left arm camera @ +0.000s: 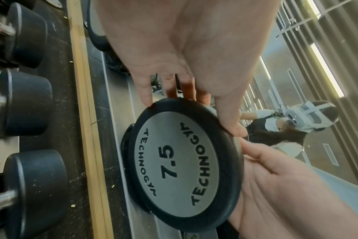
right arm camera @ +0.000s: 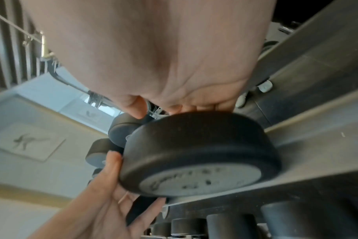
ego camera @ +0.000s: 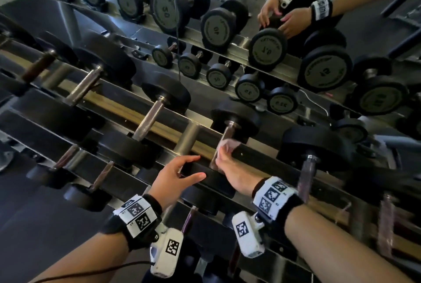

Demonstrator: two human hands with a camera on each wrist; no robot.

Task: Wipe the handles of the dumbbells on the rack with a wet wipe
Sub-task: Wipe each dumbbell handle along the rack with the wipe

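Clearly the right hand (ego camera: 230,166) clasps the wipe (ego camera: 227,146) around the handle (ego camera: 224,144); the left hand (ego camera: 176,175), fingers spread, steadies the dumbbell's head (left arm camera: 186,163). Loose steadying could let it roll.

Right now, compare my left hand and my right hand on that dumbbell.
The left hand is spread, fingers resting on the 7.5 dumbbell head; the right hand is curled, pinching the wet wipe against the handle. The left hand holds nothing; the right hand holds the wet wipe. Both are on the same dumbbell and wear marker wristbands.
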